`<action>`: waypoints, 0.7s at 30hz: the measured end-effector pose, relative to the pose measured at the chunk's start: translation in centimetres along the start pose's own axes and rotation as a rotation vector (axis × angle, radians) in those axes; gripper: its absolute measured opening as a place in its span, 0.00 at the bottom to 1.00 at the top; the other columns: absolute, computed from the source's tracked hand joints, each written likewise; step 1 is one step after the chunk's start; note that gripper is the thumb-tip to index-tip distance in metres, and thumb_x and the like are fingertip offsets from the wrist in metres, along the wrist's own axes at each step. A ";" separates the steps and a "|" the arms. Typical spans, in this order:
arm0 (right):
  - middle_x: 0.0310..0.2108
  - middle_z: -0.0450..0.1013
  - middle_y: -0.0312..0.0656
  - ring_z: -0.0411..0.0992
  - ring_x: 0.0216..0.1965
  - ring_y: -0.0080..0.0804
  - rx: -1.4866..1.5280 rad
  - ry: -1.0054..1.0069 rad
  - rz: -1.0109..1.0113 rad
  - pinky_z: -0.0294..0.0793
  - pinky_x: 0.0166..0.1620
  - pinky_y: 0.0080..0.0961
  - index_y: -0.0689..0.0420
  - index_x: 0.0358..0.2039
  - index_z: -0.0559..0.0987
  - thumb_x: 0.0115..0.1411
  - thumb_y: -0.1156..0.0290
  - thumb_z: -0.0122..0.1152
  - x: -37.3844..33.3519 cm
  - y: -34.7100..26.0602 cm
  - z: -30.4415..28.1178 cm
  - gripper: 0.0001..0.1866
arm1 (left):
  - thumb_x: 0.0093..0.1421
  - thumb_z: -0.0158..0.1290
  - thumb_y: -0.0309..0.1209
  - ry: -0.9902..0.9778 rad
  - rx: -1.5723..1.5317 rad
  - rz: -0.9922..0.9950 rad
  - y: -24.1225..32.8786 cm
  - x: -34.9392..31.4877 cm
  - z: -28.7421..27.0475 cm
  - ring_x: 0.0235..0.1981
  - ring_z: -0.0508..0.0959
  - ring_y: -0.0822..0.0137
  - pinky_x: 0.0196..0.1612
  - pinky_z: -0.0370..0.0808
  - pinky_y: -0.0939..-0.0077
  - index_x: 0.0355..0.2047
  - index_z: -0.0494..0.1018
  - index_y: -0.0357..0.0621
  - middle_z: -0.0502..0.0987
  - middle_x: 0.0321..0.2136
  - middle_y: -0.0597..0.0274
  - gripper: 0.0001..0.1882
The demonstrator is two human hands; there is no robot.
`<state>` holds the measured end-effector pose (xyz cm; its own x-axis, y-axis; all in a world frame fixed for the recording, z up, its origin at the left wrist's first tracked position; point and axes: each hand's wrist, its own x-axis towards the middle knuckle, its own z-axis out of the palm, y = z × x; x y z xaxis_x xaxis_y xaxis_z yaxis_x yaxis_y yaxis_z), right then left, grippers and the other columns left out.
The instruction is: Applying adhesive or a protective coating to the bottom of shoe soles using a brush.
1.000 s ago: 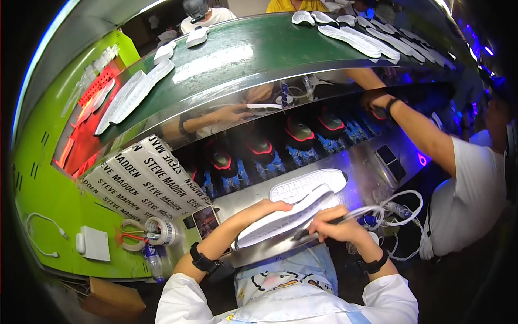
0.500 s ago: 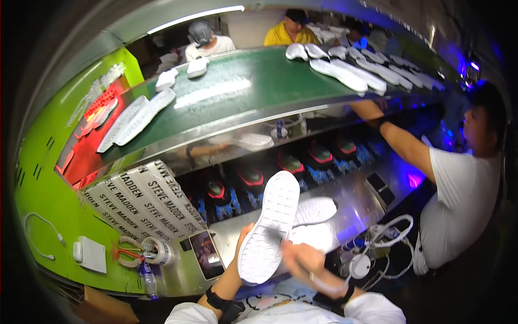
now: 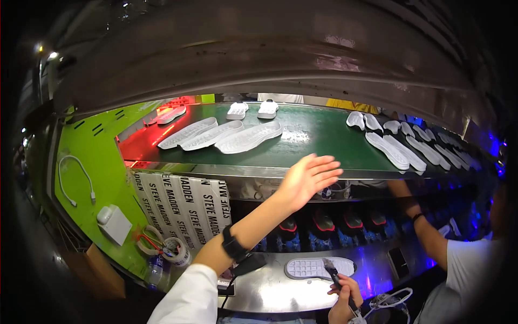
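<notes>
Your right hand (image 3: 345, 301) is wrapped round the handle of a brush (image 3: 335, 274), thumb and fingers closed on it, with the bristles pointing away from you. Just beyond that grip and mostly to its left, the white bench sole (image 3: 305, 268) lies flat on the metal bench (image 3: 270, 291), its long axis running left to right; the bristles overlap it in view, though you cannot tell whether they touch. Your left hand (image 3: 307, 182) holds nothing, fingers straight and pointing right, over the near edge of the green belt (image 3: 324, 141). It is the hand nearer the white belt sole (image 3: 248, 139), which lies beyond it to the left, long axis slanting away rightward, apart from your fingers. Left of your left forearm, a pale wrapped block (image 3: 183, 210) bears repeated rows of dark capital letters; nearer you, the bottle (image 3: 155, 272) has a blue label too small to read.
</notes>
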<state>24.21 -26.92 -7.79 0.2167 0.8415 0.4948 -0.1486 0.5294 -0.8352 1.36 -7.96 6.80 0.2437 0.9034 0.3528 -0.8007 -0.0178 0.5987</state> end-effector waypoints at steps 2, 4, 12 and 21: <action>0.39 0.73 0.50 0.70 0.35 0.33 -0.233 -0.084 0.066 0.69 0.40 0.24 0.65 0.39 0.75 0.58 0.73 0.54 0.6 0.4 -0.7 0.11 | 0.65 0.40 0.39 -0.099 0.406 0.080 -1.5 4.9 1.6 0.50 0.72 0.51 0.50 0.73 0.62 0.48 0.66 0.31 0.70 0.48 0.46 0.21; 0.38 0.73 0.50 0.70 0.35 0.33 -0.284 -0.079 0.120 0.69 0.39 0.24 0.65 0.39 0.75 0.58 0.73 0.54 1.0 0.9 -1.4 0.11 | 0.62 0.44 0.41 0.026 1.010 0.015 -4.0 10.5 2.7 0.47 0.73 0.51 0.50 0.71 0.60 0.48 0.68 0.36 0.72 0.47 0.49 0.22; 0.35 0.73 0.49 0.70 0.31 0.32 -0.397 -0.030 0.298 0.69 0.36 0.24 0.66 0.37 0.75 0.58 0.73 0.54 2.0 0.9 -5.5 0.09 | 0.62 0.40 0.42 -0.466 2.136 0.297 -15.2 23.0 2.9 0.66 0.44 0.48 0.60 0.51 0.40 0.63 0.49 0.39 0.45 0.65 0.49 0.32; 0.31 0.73 0.48 0.69 0.27 0.31 -0.369 -0.034 0.354 0.70 0.33 0.23 0.66 0.35 0.74 0.58 0.74 0.53 2.6 1.9 -6.0 0.08 | 0.57 0.47 0.41 0.415 2.044 0.155 -13.2 25.3 3.2 0.48 0.74 0.51 0.50 0.69 0.55 0.48 0.69 0.37 0.75 0.42 0.44 0.24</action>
<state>30.28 -24.35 -9.52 0.1823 0.9687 0.1684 0.1447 0.1430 -0.9791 19.84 13.74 10.14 -0.0914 0.8635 0.4961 0.8824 -0.1607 0.4423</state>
